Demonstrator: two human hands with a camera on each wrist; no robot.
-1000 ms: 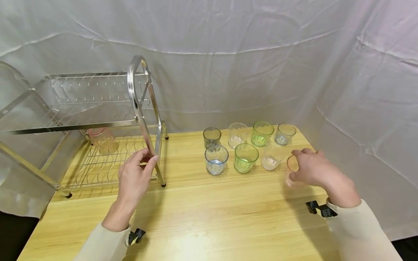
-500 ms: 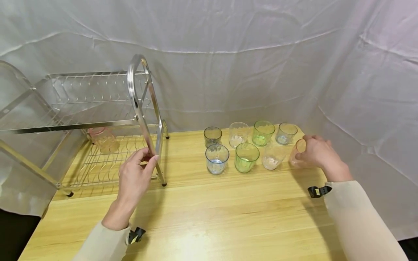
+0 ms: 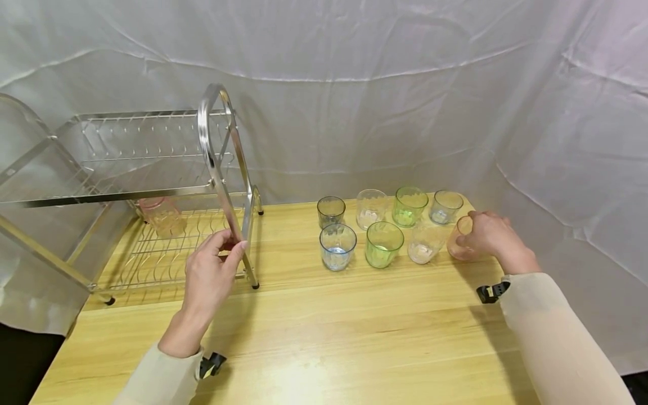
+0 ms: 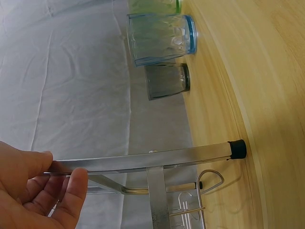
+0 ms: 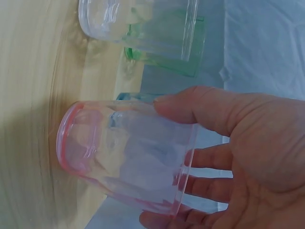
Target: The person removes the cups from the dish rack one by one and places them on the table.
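Observation:
My left hand grips the front right upright of a two-tier metal dish rack, thumb on one side and fingers curled round the other. In the left wrist view, that post runs down to a black foot. At the right end of the front row, my right hand holds a pink glass near its rim, thumb on one side and fingers on the other. The glass is upright, its base right at the tabletop. Beside it stands a clear glass, then a green glass and a blue-rimmed glass.
Behind stand a dark grey glass, a clear glass, a green glass and a grey-blue glass. Another pink glass sits on the rack's lower tier. A pale curtain borders the wooden table.
My right hand has carried the pink glass away from me and slightly right, into line with the front row, and lately hardly moves. My left hand stays on the rack.

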